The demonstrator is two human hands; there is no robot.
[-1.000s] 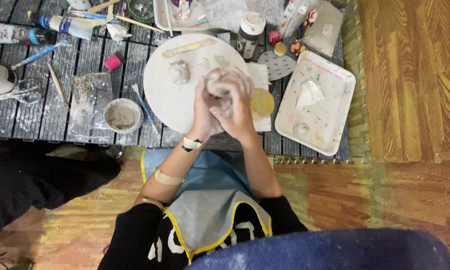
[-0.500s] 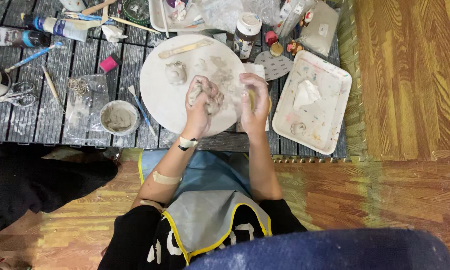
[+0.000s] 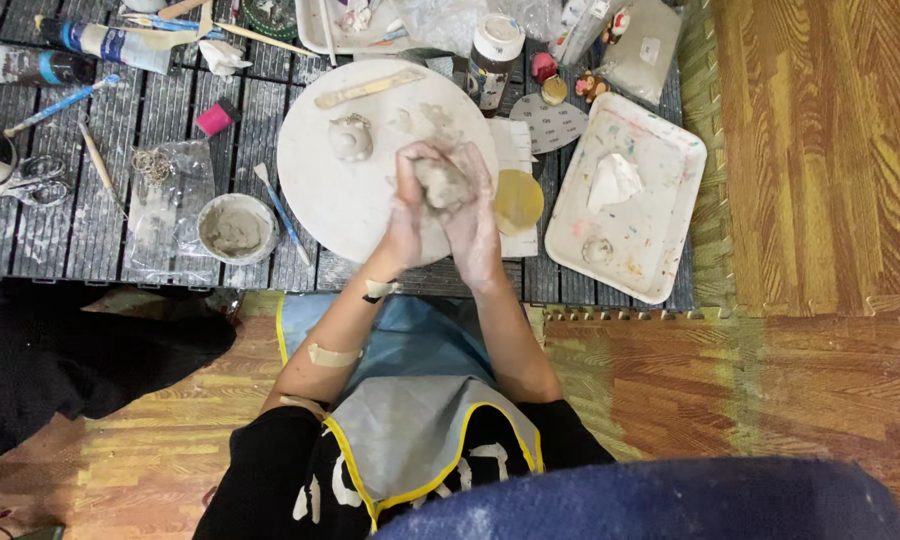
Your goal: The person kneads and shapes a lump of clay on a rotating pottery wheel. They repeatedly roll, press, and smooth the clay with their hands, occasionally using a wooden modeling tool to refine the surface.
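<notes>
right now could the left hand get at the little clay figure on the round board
Probably yes: the small clay figure sits just beyond the left hand with bare round board between, though both hands currently cup a clay lump.

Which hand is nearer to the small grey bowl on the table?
Left. The left hand is right of the bowl, over the round board. The right hand is farther right, beyond the clay lump.

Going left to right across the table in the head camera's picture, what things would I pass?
Scissors → small grey bowl of slip → little clay piece on the round white board → clay lump between left hand and right hand → yellow disc → white tray.
</notes>
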